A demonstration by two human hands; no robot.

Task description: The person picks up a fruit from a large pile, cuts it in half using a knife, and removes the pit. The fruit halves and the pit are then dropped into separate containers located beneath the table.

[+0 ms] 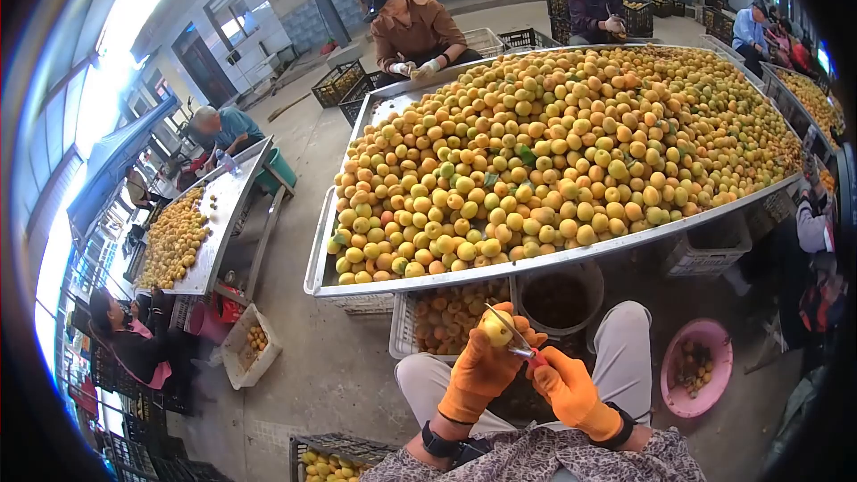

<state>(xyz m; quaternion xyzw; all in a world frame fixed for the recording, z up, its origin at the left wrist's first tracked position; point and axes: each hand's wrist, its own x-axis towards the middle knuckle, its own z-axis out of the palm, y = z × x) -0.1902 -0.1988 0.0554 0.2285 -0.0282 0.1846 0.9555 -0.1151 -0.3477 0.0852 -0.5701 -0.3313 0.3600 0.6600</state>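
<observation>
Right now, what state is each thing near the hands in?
Held fruit: intact or cut, unclear
Knife: blade exposed, at the held fruit
Left hand: closed around the held fruit
Right hand: closed on the knife's handle
Table: heaped with fruits
Pink basin: partly filled
Black crate: holding fruits

Left hand (482, 378): orange-gloved fingers around yellow fruit (494, 331). Right hand (571, 388): fingers around red-handled knife (537, 359), blade across fruit. Beyond fingers: fruit-heaped table (388, 109). Right of fingers: pink basin (711, 332).

The knife blade (511, 330) looks glossy metal, the basin (693, 405) smooth plastic.
</observation>
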